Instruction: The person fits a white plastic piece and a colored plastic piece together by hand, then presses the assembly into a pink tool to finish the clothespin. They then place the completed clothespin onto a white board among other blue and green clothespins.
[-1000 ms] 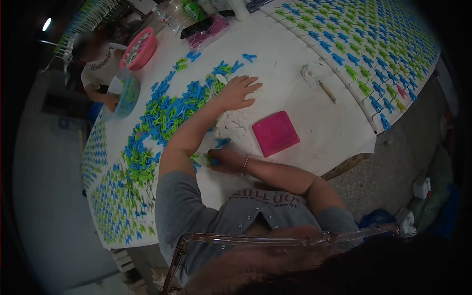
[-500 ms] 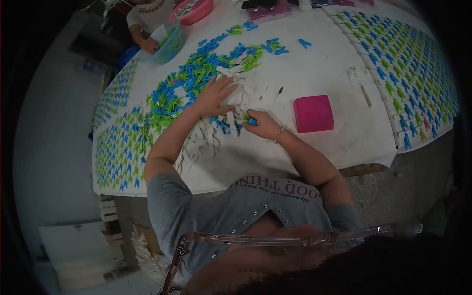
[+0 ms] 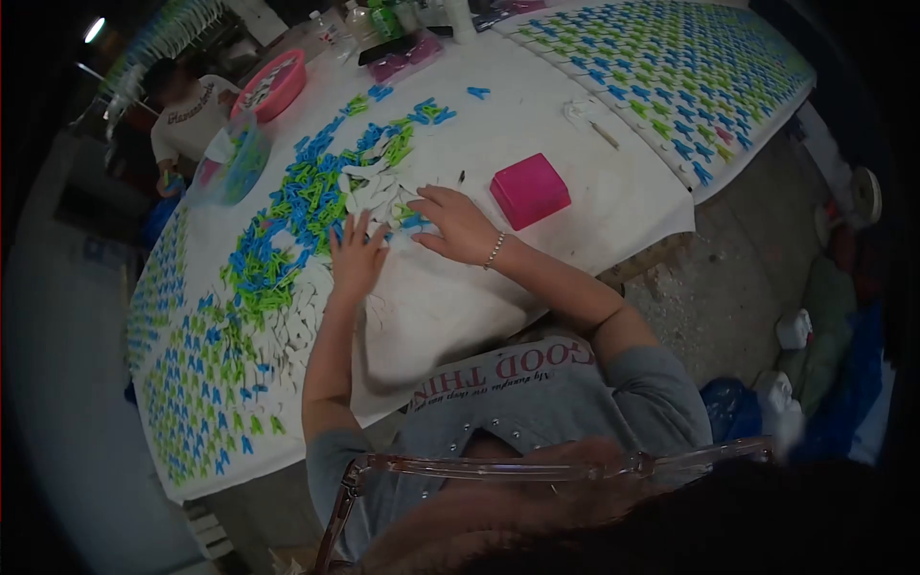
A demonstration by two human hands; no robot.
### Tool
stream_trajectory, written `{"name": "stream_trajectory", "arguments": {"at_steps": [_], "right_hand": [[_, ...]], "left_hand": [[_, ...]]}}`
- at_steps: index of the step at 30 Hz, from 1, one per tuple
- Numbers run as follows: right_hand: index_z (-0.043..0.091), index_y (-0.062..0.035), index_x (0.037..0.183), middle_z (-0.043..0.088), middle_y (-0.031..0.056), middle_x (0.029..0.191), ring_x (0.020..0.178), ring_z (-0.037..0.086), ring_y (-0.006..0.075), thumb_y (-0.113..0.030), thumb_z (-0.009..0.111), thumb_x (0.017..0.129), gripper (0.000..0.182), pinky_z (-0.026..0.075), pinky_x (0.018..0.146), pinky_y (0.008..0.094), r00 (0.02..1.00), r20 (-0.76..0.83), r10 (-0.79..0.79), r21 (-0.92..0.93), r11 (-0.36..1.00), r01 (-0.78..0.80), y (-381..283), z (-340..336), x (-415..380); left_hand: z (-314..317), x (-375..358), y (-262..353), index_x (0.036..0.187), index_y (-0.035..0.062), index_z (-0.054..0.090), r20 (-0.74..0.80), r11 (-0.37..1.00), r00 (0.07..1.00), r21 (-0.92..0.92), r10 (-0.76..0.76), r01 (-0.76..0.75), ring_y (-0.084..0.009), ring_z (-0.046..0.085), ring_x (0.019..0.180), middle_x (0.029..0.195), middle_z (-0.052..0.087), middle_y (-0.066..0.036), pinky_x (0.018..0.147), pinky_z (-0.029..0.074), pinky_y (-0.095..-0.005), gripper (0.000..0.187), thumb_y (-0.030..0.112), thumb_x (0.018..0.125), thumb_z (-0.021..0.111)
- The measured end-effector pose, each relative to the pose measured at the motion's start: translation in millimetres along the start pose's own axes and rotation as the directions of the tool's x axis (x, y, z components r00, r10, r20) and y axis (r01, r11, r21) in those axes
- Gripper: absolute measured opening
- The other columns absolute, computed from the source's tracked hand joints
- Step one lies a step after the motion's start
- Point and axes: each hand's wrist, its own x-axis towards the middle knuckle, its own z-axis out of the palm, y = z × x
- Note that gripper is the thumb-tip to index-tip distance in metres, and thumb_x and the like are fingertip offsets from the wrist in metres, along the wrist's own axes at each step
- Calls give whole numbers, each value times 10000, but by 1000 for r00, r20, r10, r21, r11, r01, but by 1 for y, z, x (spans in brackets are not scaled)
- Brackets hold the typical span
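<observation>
My left hand (image 3: pixel 356 259) lies at the right side of a heap of blue and green plastic clothes pegs (image 3: pixel 305 196), fingers spread. My right hand (image 3: pixel 462 228) is to its right, with fingers and thumb apart and nothing visible between them. White, flat, curved pieces (image 3: pixel 379 187) lie just beyond both hands. A few blue and green pegs (image 3: pixel 412 219) are on the table between the hands. More white pieces (image 3: pixel 305 302) spread to the left of my left forearm.
A pink box (image 3: pixel 530 191) stands right of my right hand. Pegs in rows cover a board (image 3: pixel 661 86) at the right and the table's left end (image 3: pixel 206 402). Across the table, a person (image 3: pixel 192 120) is beside a clear tub (image 3: pixel 233 163) and a pink basin (image 3: pixel 278 86).
The view has swung to the right. My right hand, earlier closed on a blue peg, is now opened and free of it. My left hand has drawn back from the white pieces.
</observation>
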Motion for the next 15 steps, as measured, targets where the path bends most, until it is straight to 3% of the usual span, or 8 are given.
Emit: {"name": "stream_trajectory", "arguments": {"at_steps": [1,4,6,8,10,12,14,15], "right_hand": [[561,-60,1163,586,152,1177,1114,540,298,-229,692,802,420,437,919,392,999,3,-43,196,980,41,-3,-18,-12],[629,-52,1035,635,111,1039,956,609,244,-134,661,832,221,485,823,338,1000,-31,4,322,947,6,-8,-72,-77],[632,-44,947,643,87,865,752,630,197,-167,660,842,164,497,673,291,937,-66,344,415,863,-288,-5,-110,-128],[629,-22,909,633,91,784,685,622,184,-179,641,866,163,472,632,260,736,-297,608,460,767,-448,18,-126,-192],[629,-6,902,627,106,746,679,615,200,-220,616,885,215,466,631,280,452,-399,797,457,601,-656,45,-144,-265],[641,2,900,642,138,745,696,633,259,-299,588,891,306,479,638,330,214,-455,864,300,375,-877,76,-129,-355],[654,-2,899,658,183,786,741,643,333,-374,588,872,378,487,666,394,84,-355,931,204,165,-965,95,-88,-437],[638,6,910,658,142,708,663,646,237,-402,584,876,413,479,627,364,74,-253,965,143,114,-983,105,-55,-477]], "left_hand": [[6,4,-10,1250,248,556,-32,999,999,32,-12,13,-346,301,1347,1449,357,-89,1060,198,-625,432,306,830,643],[10,17,-28,1224,238,573,-28,991,997,110,-74,77,-352,294,1349,1440,370,-83,1063,169,-643,391,286,842,639],[9,22,-33,1262,236,544,94,958,977,235,-193,167,-374,262,1362,1469,323,-117,1069,151,-641,448,302,831,650],[0,22,-29,1294,219,515,116,958,975,239,-188,156,-390,242,1367,1478,298,-143,1070,141,-641,510,326,818,662],[-1,23,-14,1326,202,486,103,953,973,245,-206,175,-405,221,1372,1487,273,-170,1072,132,-641,575,350,804,675],[-5,23,-5,1378,141,422,-8,996,998,-50,-70,69,-424,201,1375,1487,252,-208,1066,121,-647,714,408,775,696],[-14,27,26,1416,71,337,-38,912,998,-406,47,-59,-417,202,1376,1484,236,-231,1093,173,-558,839,362,743,745],[-17,29,45,1428,44,301,-32,814,997,-576,73,-78,-407,203,1378,1483,229,-240,1107,193,-509,895,334,723,770]]}}
